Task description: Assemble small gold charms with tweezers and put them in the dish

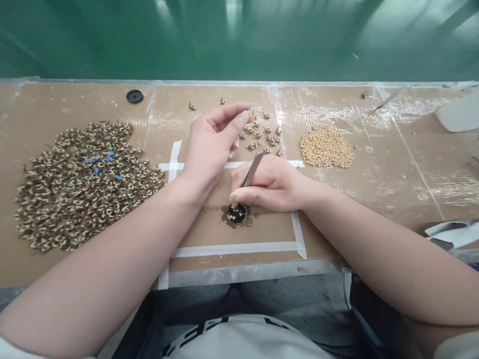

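Observation:
My right hand [269,184] is closed around dark metal tweezers [252,169], just above a small round black dish [237,214]. Dark liquid and a few pale bead-like pieces show in the dish; the fingers hide the tweezer tips. Farther forward, my left hand [219,132] is closed in a pinch, thumb against index finger. Whatever lies between those fingertips is too small to make out. Just right of that hand, several small gold-coloured pieces with thin stems [267,139] are scattered on the brown table covering.
At left spreads a large pile of small dark, cream and red parts [86,189] with blue bits on it. A heap of tan beads [325,147] lies at right. White tape [239,249] frames the dish. A black round lid [134,96] rests at the back, below a green panel [239,40].

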Motion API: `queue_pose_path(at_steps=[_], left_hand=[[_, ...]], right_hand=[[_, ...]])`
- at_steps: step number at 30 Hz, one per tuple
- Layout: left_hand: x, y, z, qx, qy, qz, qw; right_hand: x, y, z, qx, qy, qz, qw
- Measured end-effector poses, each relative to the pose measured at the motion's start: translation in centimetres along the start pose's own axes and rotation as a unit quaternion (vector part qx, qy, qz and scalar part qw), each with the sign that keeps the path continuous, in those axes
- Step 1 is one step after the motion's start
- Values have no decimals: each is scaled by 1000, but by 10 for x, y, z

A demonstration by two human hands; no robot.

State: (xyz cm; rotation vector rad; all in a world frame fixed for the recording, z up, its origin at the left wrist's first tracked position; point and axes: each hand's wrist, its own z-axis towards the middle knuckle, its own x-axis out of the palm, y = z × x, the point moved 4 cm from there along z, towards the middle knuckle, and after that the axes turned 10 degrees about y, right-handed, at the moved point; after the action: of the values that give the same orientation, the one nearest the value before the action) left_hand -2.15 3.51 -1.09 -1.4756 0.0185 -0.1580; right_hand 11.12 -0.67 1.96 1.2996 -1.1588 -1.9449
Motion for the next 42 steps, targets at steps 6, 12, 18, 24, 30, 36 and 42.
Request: queue_pose_path(at_steps=[6, 12, 18, 24, 30, 36, 42], left_hand=[[1, 2, 0, 8, 12, -16, 1000], [1, 3, -1, 22, 12, 11, 1000], [0, 3, 2, 23, 20, 3, 1000], [3, -2, 0, -12, 24, 25, 999], [8, -11, -5, -44, 45, 52, 997], [12, -15, -7, -66, 49, 89, 993], [12, -13, -6, -67, 58, 91, 992]], right_hand=[[2, -6, -2, -55, -4, -10, 998], [3, -11, -3, -57, -1, -23, 998], [4, -9, -4, -76, 1, -3, 997], [-27, -15, -11, -91, -229, 123, 961], [-67, -40, -29, 18, -512, 131, 849], [-66, -51, -30, 80, -521, 132, 840], [-64, -51, -28, 95, -516, 122, 842]])
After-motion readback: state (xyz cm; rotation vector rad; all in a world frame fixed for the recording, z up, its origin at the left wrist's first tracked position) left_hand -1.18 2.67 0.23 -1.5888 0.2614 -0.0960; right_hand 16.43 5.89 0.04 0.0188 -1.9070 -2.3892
